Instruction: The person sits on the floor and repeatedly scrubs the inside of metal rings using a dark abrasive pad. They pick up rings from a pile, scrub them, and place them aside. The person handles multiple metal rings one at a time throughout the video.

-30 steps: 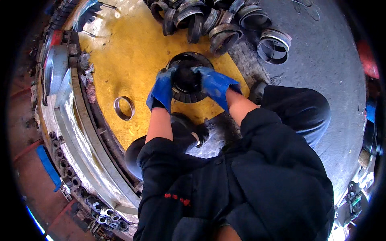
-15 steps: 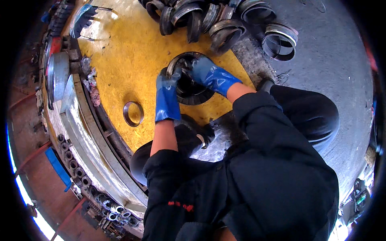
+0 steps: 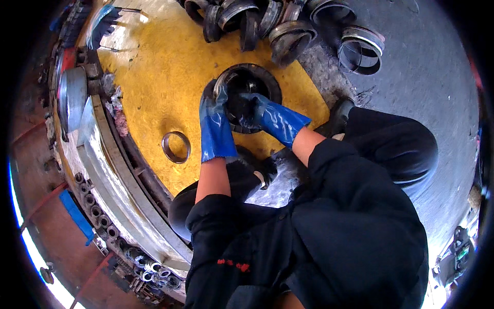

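Both my hands wear blue rubber gloves with darkened fingertips. A dark, round, hollow metal part (image 3: 275, 91) lies on the yellow floor in front of me. At its upper left, my left hand (image 3: 216, 110) is closed on a metal ring (image 3: 221, 80) that stands tilted against the opening. My right hand (image 3: 265, 110) reaches over the part's lower right side, with its fingers curled down inside the opening. Those fingertips are blackened and blend into the dark interior, so what they hold cannot be made out. A loose thin metal ring (image 3: 176, 147) lies on the yellow floor left of my left forearm.
Several dirty metal rings (image 3: 290, 41) are heaped beyond the part, and more rings (image 3: 362, 49) sit on the grey floor at the far right. A metal rail (image 3: 123, 180) runs along the left, with small rings (image 3: 96, 211) lined up behind it. My bent legs flank the work.
My right hand has moved from the opening's upper side down toward its lower middle, baring more of the interior. My left hand keeps its place at the ring.
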A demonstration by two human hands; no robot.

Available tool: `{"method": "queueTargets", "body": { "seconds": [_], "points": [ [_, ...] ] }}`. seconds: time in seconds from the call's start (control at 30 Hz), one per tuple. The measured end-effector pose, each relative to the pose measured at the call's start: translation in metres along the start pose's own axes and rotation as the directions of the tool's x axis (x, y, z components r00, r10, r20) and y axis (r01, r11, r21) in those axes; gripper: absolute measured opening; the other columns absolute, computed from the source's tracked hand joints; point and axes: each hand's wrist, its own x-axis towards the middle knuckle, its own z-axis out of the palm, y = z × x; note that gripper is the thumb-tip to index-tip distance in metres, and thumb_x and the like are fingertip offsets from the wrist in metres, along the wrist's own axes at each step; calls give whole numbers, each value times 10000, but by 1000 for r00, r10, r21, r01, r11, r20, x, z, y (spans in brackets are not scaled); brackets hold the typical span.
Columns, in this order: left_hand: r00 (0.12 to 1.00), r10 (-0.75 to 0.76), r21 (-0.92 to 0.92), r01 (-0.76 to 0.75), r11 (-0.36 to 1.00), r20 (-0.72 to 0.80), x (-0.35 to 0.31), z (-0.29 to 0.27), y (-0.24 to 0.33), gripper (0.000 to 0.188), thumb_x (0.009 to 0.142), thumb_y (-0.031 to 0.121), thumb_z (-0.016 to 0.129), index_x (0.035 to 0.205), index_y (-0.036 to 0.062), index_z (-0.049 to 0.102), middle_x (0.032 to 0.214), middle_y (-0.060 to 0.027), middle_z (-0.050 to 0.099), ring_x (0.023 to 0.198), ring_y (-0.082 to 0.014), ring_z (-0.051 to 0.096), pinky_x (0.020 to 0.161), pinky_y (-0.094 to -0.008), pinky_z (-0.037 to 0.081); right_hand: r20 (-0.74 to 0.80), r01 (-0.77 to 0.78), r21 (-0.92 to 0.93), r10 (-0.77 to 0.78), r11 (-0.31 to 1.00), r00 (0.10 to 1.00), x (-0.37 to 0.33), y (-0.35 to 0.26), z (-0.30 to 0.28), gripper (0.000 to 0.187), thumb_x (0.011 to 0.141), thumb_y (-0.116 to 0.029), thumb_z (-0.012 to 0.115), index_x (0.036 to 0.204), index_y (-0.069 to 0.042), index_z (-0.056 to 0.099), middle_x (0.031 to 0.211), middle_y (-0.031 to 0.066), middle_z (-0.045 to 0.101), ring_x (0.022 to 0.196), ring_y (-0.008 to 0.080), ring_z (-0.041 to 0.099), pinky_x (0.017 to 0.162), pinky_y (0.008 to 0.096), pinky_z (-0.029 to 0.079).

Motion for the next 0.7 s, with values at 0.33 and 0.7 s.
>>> {"method": "queueTargets", "body": {
  "seconds": [0.33,0.7],
  "points": [
    [1000,24,47,-25,999,5,-7,-3,5,438,830,317,681,1086,-33,615,983,-193,677,895,-268,647,804,-361,495,-407,-71,-335,-77,940,910,-3,-44,49,351,820,-89,647,1171,-73,625,1151,91,647,1030,214,610,889,340,497],
    [997,14,241,-31,970,75,-6,-2,27,413,834,303,673,1074,-29,619,973,-193,677,888,-274,646,803,-366,493,-90,-128,-863,-101,-488,991,-30,-39,27,449,728,-37,650,1170,-117,645,1124,65,671,1041,200,617,899,349,477]
  ]
}}
